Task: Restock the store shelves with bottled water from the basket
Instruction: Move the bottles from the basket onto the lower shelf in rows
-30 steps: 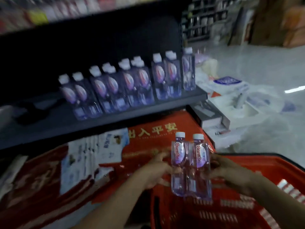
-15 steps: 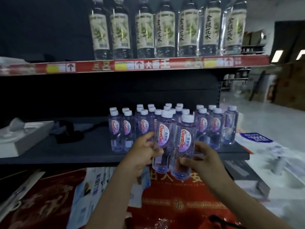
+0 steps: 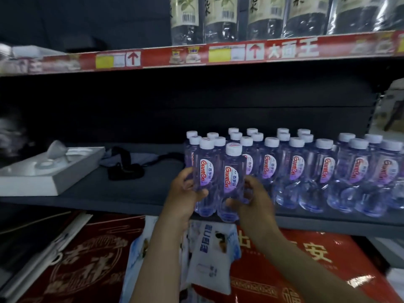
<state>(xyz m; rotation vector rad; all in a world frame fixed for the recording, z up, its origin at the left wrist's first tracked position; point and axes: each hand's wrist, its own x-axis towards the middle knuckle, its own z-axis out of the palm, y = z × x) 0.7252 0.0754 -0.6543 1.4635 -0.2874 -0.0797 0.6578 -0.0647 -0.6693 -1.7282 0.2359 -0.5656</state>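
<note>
Holding two bottles (image 3: 218,178) at shelf (image 3: 109,193) edge, both hands.

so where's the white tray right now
In the head view the white tray sits at the left end of the dark shelf, left of the black strap and well apart from the stocked water bottles.

Two held water bottles (image 3: 218,178), some twenty shelved water bottles (image 3: 323,171), one white tray (image 3: 43,171), five dark bottles (image 3: 262,16).

Dim store light; the shelf (image 3: 122,193) back is in deep shadow, bottles (image 3: 295,169) glint bluish, left edge smeared, straight lines bow
</note>
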